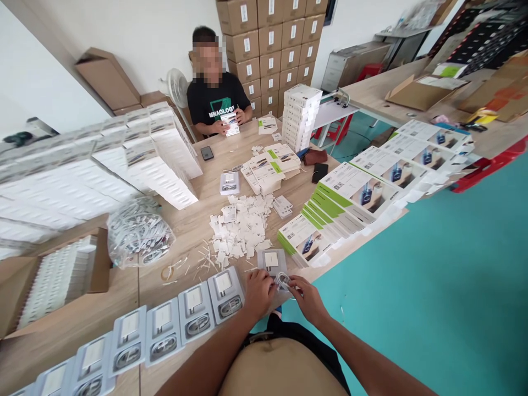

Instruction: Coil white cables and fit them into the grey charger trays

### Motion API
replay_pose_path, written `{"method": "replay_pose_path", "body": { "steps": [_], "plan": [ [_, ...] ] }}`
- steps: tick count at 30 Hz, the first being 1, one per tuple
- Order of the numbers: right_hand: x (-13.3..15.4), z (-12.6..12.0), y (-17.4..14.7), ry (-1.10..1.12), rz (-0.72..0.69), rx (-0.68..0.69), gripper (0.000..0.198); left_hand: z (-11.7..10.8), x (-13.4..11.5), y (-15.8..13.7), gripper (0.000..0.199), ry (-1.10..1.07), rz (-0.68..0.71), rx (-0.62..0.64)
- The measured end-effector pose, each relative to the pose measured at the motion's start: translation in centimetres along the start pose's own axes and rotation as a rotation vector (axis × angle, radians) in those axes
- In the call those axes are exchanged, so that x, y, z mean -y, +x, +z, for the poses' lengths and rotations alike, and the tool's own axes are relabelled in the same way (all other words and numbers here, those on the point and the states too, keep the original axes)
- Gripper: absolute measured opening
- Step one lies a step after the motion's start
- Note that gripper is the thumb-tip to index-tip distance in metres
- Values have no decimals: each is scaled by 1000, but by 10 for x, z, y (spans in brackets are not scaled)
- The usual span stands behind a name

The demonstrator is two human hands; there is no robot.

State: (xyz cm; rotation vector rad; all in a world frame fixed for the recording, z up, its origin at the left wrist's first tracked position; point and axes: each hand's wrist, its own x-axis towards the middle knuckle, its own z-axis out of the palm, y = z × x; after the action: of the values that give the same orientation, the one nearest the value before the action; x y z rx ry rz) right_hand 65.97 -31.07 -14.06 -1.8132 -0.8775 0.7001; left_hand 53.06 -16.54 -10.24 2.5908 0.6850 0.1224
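A coiled white charging cable [282, 279] lies over the lower part of a grey plastic tray [264, 258], in front of my body at the table edge. The upper recess of that tray holds a white charger block [271, 260]. My right hand [307, 297] pinches the coil from the right. My left hand [259, 291] has its fingers curled over the tray's lower left side, fingertips close to the coil. Left of my hands runs a row of similar trays [209, 297], each with a white charger and a coiled cable.
A heap of small white papers [243, 225] lies ahead. Printed boxes [350, 192] line the right edge. At left are a bag of cables [140, 234], an open carton [103, 258] and stacked white boxes [160, 170]. Across the table a person [218, 104] holds a box.
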Motion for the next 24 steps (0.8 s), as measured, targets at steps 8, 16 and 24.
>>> {"method": "replay_pose_path", "body": {
  "steps": [8,16,24],
  "plan": [
    [3,-15,-4,30,76,-107,24,-12,17,-5,20,2,21,40],
    [8,-11,-10,46,80,-106,24,-1,18,5,21,156,-61,119],
    [7,-6,-6,3,19,-88,21,6,8,17,20,252,-23,190]
  ]
}}
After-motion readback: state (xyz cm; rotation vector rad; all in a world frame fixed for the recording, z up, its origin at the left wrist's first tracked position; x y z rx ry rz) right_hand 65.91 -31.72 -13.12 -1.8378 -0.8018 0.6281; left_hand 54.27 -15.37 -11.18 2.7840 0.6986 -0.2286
